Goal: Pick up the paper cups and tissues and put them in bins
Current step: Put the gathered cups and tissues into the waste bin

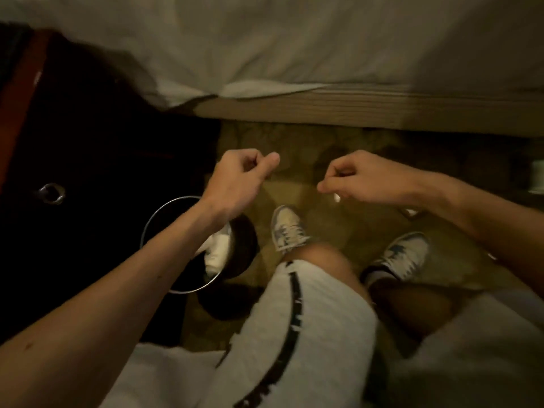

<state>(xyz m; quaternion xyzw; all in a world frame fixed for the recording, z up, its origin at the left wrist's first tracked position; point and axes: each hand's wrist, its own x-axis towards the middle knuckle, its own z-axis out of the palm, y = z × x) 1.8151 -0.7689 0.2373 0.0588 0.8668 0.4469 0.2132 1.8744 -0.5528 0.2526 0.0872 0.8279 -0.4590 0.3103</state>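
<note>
Dim bedroom carpet; bin (pixel 155 214) lower left already holds tissues (pixel 216 249). Left hand (pixel 238 178) curled, empty; right hand (pixel 362 178) curled, perhaps pinching white scrap (pixel 337 197), cannot tell.

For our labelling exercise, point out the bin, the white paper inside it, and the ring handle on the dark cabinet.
bin (pixel 245 245), head view, its dark side wall.
white paper (pixel 216 250), head view, middle of the crumpled wad.
ring handle (pixel 50 193), head view, the metal ring itself.
</note>
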